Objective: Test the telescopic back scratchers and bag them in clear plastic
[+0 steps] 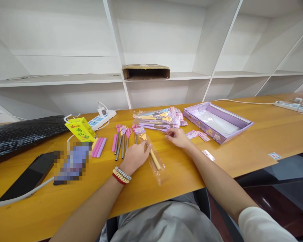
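Note:
My left hand [136,156] is closed at a yellow hand-shaped back scratcher [155,158] in a clear bag, thumb against its shaft. The bag's lower end lies flat on the table. My right hand [178,137], fingers slightly bent and apart, rests beside a pile of bagged back scratchers [154,118] with purple, yellow and blue parts; I see nothing in its grasp. Left of the pile lie several loose back scratcher heads [123,141] with metal shafts. A pink handle [114,142] is beside them, and pink, purple and yellow handles [99,147] lie further left.
A purple open box [218,122] stands at the right, with small printed cards [204,136] near it. At the left are a yellow drink carton [81,129], a power strip [102,119], a phone [27,174] and a black bag [27,136]. A cardboard box [146,72] sits on the white shelf.

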Demonstrator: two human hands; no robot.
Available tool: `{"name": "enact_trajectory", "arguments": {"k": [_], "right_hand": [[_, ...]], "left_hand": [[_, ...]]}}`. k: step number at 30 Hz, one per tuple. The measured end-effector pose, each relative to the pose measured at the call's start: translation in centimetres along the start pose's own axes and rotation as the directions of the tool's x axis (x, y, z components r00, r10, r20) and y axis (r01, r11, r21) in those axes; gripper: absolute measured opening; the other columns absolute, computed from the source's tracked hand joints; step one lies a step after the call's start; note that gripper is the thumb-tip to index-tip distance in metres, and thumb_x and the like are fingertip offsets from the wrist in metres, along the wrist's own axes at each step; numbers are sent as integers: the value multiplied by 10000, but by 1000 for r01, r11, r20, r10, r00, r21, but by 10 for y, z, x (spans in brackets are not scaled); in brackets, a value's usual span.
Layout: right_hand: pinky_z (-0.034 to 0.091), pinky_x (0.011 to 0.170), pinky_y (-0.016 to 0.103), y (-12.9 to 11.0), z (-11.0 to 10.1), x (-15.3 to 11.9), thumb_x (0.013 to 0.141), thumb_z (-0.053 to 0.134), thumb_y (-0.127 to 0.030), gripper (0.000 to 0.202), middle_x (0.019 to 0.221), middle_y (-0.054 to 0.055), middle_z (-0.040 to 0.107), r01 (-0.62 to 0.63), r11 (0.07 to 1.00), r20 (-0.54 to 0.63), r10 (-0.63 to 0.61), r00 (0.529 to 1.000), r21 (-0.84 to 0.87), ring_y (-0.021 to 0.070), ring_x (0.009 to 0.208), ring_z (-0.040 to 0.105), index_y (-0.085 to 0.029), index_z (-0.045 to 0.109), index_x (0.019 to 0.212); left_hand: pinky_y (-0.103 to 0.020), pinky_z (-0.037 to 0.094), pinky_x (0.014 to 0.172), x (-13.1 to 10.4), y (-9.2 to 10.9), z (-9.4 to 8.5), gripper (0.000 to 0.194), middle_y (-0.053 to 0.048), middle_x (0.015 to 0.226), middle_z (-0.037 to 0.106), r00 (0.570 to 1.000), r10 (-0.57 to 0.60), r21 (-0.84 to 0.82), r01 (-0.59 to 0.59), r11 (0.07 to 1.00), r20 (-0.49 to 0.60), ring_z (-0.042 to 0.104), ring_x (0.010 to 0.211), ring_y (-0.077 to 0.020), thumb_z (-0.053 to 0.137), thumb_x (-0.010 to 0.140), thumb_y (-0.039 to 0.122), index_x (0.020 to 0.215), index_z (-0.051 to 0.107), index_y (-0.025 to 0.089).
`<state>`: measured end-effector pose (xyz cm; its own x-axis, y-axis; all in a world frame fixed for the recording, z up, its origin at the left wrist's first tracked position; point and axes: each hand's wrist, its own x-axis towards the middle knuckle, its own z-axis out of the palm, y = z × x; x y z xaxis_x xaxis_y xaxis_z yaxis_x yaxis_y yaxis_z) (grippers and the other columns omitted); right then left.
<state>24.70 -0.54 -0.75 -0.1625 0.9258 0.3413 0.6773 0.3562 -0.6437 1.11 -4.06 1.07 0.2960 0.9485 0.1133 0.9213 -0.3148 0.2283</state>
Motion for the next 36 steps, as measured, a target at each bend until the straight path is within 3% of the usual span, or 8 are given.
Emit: {"name": "enact_trajectory", "arguments": {"k": [3,7,11,16,23,27,32,36], "right_hand": [[404,580,230,-5,3,-3,746,592,-301,219,654,15,640,63,998,135,-59,989,-28,115,570,554,-148,656,889],[385,576,222,-7,7,-5,753,591,-303,224,650,11,640,101,993,238,-84,968,-61,109,567,546,-154,658,906],[390,596,224,-4,9,-5,763,582,-302,226,677,20,651,101,992,252,-79,964,-73,117,598,562,-154,654,918],[391,594,223,-4,9,-6,773,573,-302,222,695,24,658,102,992,247,-80,966,-77,119,604,566,-162,654,925],[388,586,227,-7,11,-7,763,586,-276,200,659,22,650,101,993,240,-83,967,-62,114,575,550,-151,664,898],[400,568,218,-12,7,-8,714,636,-316,262,638,6,633,40,993,307,-74,949,114,107,556,544,-146,655,914],[313,405,173,-18,-5,-11,684,648,-460,540,722,26,668,-286,858,697,-110,708,426,91,485,557,-152,562,1119],[285,358,158,-20,-5,-12,573,742,-464,663,677,12,667,-402,840,775,-34,630,364,100,442,574,-156,515,1114]], "left_hand": [[-325,407,785,-4,-1,-12,337,-79,879,623,964,265,-56,-265,963,7,577,869,-228,415,830,308,1112,574,213],[-361,331,976,-12,-2,-24,422,-65,1104,529,769,628,-238,-592,770,121,466,1080,-233,528,643,120,1046,593,228],[-474,253,1019,-18,1,-19,422,-82,1291,395,724,636,-281,-573,770,269,298,1243,-315,663,585,232,995,563,229],[-476,215,1022,-24,15,-8,389,-87,1300,405,686,698,-329,-623,709,206,298,1232,-318,716,598,438,897,595,221],[-337,355,829,-32,31,-9,190,-53,762,567,605,789,-295,-739,606,105,508,802,-179,490,816,290,717,628,206],[-273,368,650,-31,27,-14,183,-25,662,579,715,688,-350,-616,705,126,514,635,-141,455,820,268,744,606,200],[-245,365,562,-28,24,-17,156,-11,647,614,891,422,-477,-301,826,168,542,585,-131,486,772,295,694,574,192],[-245,379,496,-19,20,-13,130,-1,575,603,919,199,-602,50,797,339,548,507,-131,474,725,273,687,553,177]]}}
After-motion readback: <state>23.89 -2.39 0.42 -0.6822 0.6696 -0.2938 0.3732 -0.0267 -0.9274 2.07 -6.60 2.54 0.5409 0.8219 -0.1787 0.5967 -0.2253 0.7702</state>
